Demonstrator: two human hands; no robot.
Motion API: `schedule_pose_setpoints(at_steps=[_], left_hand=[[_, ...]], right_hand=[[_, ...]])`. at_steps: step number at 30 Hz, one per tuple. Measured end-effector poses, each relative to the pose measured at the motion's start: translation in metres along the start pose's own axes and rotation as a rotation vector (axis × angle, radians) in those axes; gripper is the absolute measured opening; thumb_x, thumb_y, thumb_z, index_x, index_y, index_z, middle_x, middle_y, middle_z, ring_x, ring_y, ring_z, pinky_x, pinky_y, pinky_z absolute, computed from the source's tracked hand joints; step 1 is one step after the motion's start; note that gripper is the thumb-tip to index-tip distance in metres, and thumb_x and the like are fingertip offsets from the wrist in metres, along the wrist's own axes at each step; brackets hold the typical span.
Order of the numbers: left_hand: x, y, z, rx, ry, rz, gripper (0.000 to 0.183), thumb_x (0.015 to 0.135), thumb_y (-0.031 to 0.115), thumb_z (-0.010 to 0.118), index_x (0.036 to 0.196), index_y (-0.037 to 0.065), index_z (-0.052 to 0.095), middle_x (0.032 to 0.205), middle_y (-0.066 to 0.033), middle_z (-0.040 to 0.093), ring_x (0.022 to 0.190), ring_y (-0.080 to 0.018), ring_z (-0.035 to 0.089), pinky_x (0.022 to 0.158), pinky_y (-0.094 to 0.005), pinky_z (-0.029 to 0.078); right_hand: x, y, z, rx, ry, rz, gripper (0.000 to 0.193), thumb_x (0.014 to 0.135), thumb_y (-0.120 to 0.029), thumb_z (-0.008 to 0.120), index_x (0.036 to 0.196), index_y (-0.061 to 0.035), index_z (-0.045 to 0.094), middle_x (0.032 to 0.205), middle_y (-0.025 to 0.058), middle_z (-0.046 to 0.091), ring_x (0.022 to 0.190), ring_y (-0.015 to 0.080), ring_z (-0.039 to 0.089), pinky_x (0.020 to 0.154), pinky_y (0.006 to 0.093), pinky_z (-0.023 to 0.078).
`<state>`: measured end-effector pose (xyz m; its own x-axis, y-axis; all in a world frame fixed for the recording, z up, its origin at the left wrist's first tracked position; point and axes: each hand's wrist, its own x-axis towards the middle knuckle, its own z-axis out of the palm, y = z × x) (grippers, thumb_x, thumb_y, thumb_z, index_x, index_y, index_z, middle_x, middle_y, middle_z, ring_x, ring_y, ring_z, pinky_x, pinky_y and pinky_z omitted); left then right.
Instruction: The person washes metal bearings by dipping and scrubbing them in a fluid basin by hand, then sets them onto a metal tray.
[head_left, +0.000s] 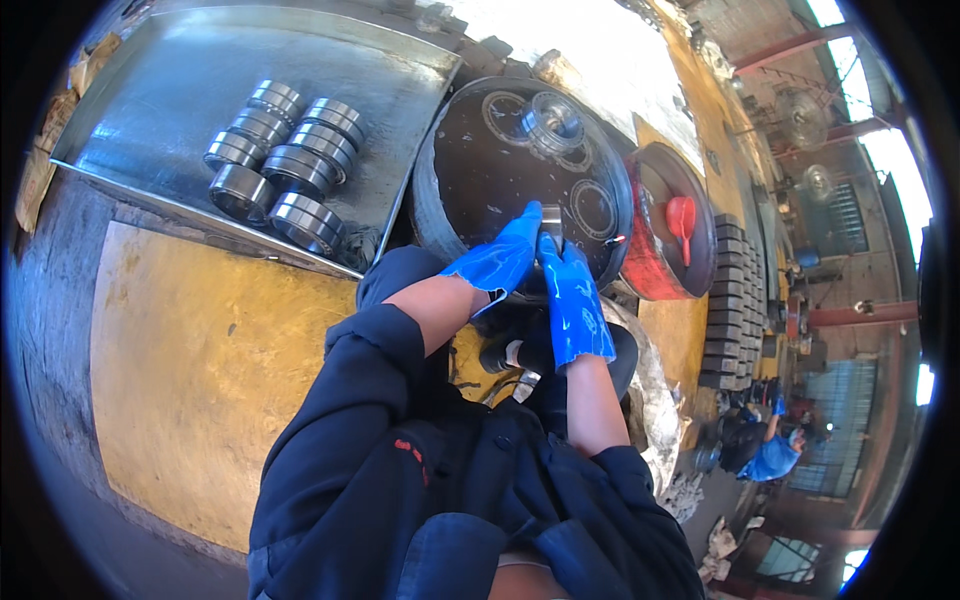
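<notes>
Both my hands wear long blue rubber gloves and meet over the near part of a round drum's dark top [460,165]. My left hand [510,248] and my right hand [567,272] are closed around a small shiny metal ring-like part [552,214]; the fingers hide most of it. Farther back on the same top lies a steel bearing ring [552,122]. Pale ring-shaped marks show on the dark surface, and a small thin object with a reddish end [614,240] lies right of my right hand.
At left, a shallow metal tray [150,120] holds rows of steel bearing rings [305,160]. Right of the drum stands a red drum [650,245] with a red scoop [681,220] in it. Beyond are stacked dark blocks [730,300] and another person [775,455] in blue.
</notes>
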<state>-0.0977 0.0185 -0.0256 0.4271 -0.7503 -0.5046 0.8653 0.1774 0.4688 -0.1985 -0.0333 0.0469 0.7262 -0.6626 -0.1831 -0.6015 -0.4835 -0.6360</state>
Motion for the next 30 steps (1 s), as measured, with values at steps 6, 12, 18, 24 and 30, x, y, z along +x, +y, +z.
schedule_pose_setpoints(at_steps=[6, 12, 18, 24, 30], left_hand=[[-0.011, 0.010, 0.007, -0.074, 0.126, -0.075, 0.060, 0.106, 0.058, 0.050, 0.140, 0.008, 0.058, 0.127, -0.0165, 0.067, 0.108, -0.0331, 0.065, 0.104, -0.0485, 0.051], [-0.005, 0.013, 0.005, -0.082, 0.162, -0.079, 0.058, 0.106, 0.057, 0.051, 0.136, 0.009, 0.061, 0.126, -0.0154, 0.068, 0.107, -0.0313, 0.065, 0.102, -0.0472, 0.052], [-0.030, 0.025, 0.027, -0.215, 0.169, -0.154, 0.048, 0.110, 0.048, 0.046, 0.128, 0.008, 0.064, 0.113, -0.0141, 0.069, 0.093, -0.0267, 0.067, 0.088, -0.0428, 0.057], [-0.010, 0.018, 0.013, -0.228, 0.150, -0.159, 0.050, 0.105, 0.056, 0.055, 0.127, 0.012, 0.065, 0.111, -0.0117, 0.070, 0.089, -0.0268, 0.067, 0.084, -0.0456, 0.058], [-0.018, 0.017, 0.018, -0.171, 0.157, -0.140, 0.049, 0.104, 0.057, 0.056, 0.125, 0.014, 0.065, 0.110, -0.0123, 0.070, 0.092, -0.0271, 0.066, 0.089, -0.0469, 0.056]], right_hand=[[0.001, -0.001, 0.003, 0.041, 0.012, -0.022, 0.053, 0.102, -0.047, 0.062, 0.120, 0.0026, 0.070, 0.107, 0.0203, 0.073, 0.100, 0.0305, 0.069, 0.093, 0.0424, 0.053], [0.002, -0.005, 0.005, 0.036, -0.003, -0.007, 0.057, 0.100, -0.050, 0.064, 0.118, 0.0033, 0.070, 0.105, 0.0242, 0.074, 0.099, 0.0364, 0.072, 0.091, 0.0455, 0.054], [-0.007, -0.019, -0.006, 0.087, -0.041, 0.042, 0.049, 0.104, -0.044, 0.063, 0.120, 0.0021, 0.070, 0.104, 0.0158, 0.074, 0.096, 0.0230, 0.067, 0.089, 0.0390, 0.052], [-0.007, -0.023, 0.000, 0.107, -0.053, 0.021, 0.049, 0.104, -0.043, 0.062, 0.119, 0.0029, 0.070, 0.103, 0.0135, 0.073, 0.097, 0.0196, 0.066, 0.090, 0.0376, 0.052], [-0.003, -0.011, 0.002, 0.159, 0.002, -0.039, 0.052, 0.100, -0.045, 0.067, 0.117, 0.0045, 0.070, 0.097, 0.0195, 0.076, 0.090, 0.0284, 0.073, 0.084, 0.0414, 0.056]])
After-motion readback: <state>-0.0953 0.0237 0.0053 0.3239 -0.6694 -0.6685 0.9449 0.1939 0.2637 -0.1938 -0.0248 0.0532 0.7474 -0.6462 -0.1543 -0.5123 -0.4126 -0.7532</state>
